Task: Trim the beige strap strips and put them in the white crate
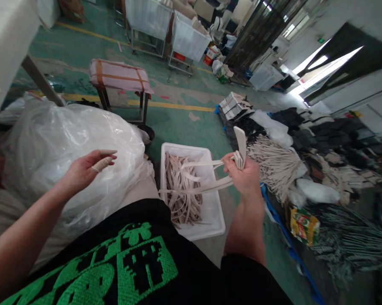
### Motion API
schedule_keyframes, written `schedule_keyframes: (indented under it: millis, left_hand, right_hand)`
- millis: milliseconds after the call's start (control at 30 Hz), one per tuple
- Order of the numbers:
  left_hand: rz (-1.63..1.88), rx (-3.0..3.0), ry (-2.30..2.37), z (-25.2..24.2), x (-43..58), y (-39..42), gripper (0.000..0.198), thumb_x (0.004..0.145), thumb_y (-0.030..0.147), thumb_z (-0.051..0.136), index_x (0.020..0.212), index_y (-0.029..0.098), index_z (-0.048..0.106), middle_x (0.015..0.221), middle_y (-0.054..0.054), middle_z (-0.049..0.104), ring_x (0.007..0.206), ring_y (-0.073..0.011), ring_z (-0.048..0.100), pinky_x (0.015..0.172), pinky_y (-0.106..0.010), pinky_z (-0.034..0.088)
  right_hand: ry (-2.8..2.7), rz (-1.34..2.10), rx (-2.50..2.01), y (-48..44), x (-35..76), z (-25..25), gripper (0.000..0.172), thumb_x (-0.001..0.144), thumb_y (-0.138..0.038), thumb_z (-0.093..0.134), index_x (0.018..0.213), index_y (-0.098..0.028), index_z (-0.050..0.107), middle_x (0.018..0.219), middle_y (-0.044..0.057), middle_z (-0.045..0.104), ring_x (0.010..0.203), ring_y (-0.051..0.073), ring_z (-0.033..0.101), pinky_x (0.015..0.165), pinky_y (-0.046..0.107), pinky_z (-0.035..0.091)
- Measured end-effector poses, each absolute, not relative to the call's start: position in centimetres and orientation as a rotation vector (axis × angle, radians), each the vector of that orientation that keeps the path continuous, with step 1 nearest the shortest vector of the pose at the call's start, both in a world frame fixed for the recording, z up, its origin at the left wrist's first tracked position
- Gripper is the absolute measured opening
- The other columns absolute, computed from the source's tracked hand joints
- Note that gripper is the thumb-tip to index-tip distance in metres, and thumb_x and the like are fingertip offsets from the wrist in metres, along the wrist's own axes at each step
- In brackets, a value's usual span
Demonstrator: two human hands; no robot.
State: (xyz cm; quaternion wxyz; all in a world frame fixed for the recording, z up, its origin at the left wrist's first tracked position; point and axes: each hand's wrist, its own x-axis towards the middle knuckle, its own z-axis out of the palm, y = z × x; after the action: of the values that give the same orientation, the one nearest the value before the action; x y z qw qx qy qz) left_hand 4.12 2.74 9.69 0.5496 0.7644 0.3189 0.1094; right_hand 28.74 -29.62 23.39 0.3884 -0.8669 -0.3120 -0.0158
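Observation:
Several pale fabric strips [210, 185] are gripped in my right hand [245, 174], which is closed around them above the right side of a white plastic bin [217, 212]. Their short ends stick up over the fist, while the long parts trail left across the bin. More loose strips [184, 203] lie tangled inside it. My left hand [91, 165] is held out over a large clear plastic bag [83, 127], fingers stretched and holding nothing. Pale coverings sit on its thumb and a finger.
A pink-covered stool [121, 78] stands ahead on the green floor. Wheeled white carts [191, 40] are farther back. To the right, bundles of beige strips [272, 163], white bags and dark bundles [346, 237] lie in piles. A white table edge [9, 46] is at upper left.

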Motion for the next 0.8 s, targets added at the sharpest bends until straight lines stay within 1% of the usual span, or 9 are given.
schedule_keyframes:
  millis: [200, 333, 400, 500, 533, 600, 667, 733, 800]
  left_hand:
    - [0.222, 1.756, 0.801, 8.3, 3.2, 3.3, 0.046, 0.078, 0.05, 0.059, 0.116, 0.024, 0.062, 0.109, -0.007, 0.072, 0.094, -0.0275, 0.07, 0.09, -0.043, 0.054]
    - [0.201, 1.74, 0.764, 6.4, 3.2, 3.4, 0.05, 0.076, 0.053, 0.062, 0.117, 0.025, 0.062, 0.108, -0.007, 0.073, 0.094, -0.0281, 0.07, 0.086, -0.04, 0.056]
    - [0.202, 1.743, 0.758, 5.6, 3.1, 3.6, 0.053, 0.074, 0.054, 0.064, 0.118, 0.025, 0.063, 0.107, -0.007, 0.073, 0.095, -0.0284, 0.07, 0.085, -0.04, 0.056]
    - [0.238, 1.729, 0.798, 5.4, 2.7, 4.0, 0.057, 0.071, 0.058, 0.066, 0.116, 0.024, 0.065, 0.107, -0.007, 0.074, 0.094, -0.0283, 0.07, 0.086, -0.04, 0.055]
    - [0.255, 1.716, 0.824, 5.6, 2.5, 4.1, 0.058, 0.07, 0.06, 0.066, 0.114, 0.023, 0.066, 0.106, -0.008, 0.074, 0.094, -0.0284, 0.07, 0.086, -0.04, 0.055]
    - [0.282, 1.676, 0.874, 6.3, 2.3, 4.1, 0.06, 0.066, 0.064, 0.067, 0.108, 0.02, 0.069, 0.103, -0.01, 0.075, 0.092, -0.0287, 0.07, 0.085, -0.041, 0.055]
    - [0.29, 1.615, 0.897, 7.0, 2.3, 3.7, 0.062, 0.066, 0.065, 0.067, 0.106, 0.018, 0.07, 0.102, -0.011, 0.075, 0.093, -0.0287, 0.07, 0.086, -0.042, 0.055]
    - [0.258, 1.557, 0.852, 7.4, 2.4, 2.8, 0.06, 0.07, 0.062, 0.066, 0.109, 0.016, 0.069, 0.106, -0.012, 0.074, 0.095, -0.0278, 0.069, 0.089, -0.044, 0.053]
    - [0.216, 1.51, 0.769, 7.6, 2.5, 1.4, 0.058, 0.073, 0.057, 0.067, 0.114, 0.016, 0.066, 0.111, -0.013, 0.073, 0.098, -0.0272, 0.068, 0.092, -0.045, 0.052]
  right_hand:
    - [-0.653, -0.146, -2.483, -34.5, 31.4, 23.7, 0.029, 0.08, -0.046, 0.064, 0.081, -0.017, 0.068, 0.056, -0.001, 0.062, 0.052, 0.015, 0.055, 0.056, 0.025, 0.042]
    - [-0.529, -0.068, -2.631, -35.5, 34.0, 20.2, 0.031, 0.082, -0.046, 0.059, 0.083, -0.017, 0.069, 0.064, 0.004, 0.068, 0.063, 0.02, 0.061, 0.064, 0.029, 0.044]
    - [-0.504, 0.0, -2.724, -35.2, 34.7, 17.9, 0.031, 0.083, -0.042, 0.057, 0.093, -0.017, 0.07, 0.073, 0.007, 0.072, 0.074, 0.023, 0.064, 0.071, 0.031, 0.045]
    - [-0.541, 0.132, -2.713, -34.0, 34.5, 15.0, 0.041, 0.083, -0.041, 0.055, 0.115, -0.017, 0.066, 0.077, 0.007, 0.073, 0.086, 0.025, 0.065, 0.078, 0.032, 0.045]
    - [-0.558, 0.202, -2.661, -33.4, 34.1, 14.3, 0.044, 0.084, -0.042, 0.055, 0.119, -0.016, 0.064, 0.075, 0.006, 0.072, 0.082, 0.024, 0.066, 0.076, 0.032, 0.046]
    - [-0.583, 0.399, -2.513, -31.6, 33.1, 13.0, 0.047, 0.085, -0.045, 0.053, 0.119, -0.014, 0.064, 0.068, 0.003, 0.069, 0.064, 0.019, 0.062, 0.066, 0.028, 0.046]
    - [-0.631, 0.668, -2.323, -29.1, 31.4, 11.8, 0.048, 0.086, -0.047, 0.053, 0.118, -0.013, 0.064, 0.064, 0.0, 0.065, 0.047, 0.013, 0.051, 0.051, 0.025, 0.041]
    - [-0.711, 0.958, -2.113, -25.9, 28.8, 10.7, 0.046, 0.086, -0.047, 0.055, 0.116, -0.014, 0.064, 0.061, -0.002, 0.062, 0.041, 0.01, 0.042, 0.042, 0.022, 0.034]
    - [-0.801, 1.176, -1.928, -22.3, 25.6, 9.7, 0.04, 0.086, -0.045, 0.056, 0.111, -0.016, 0.066, 0.058, -0.003, 0.061, 0.042, 0.01, 0.041, 0.039, 0.02, 0.03]
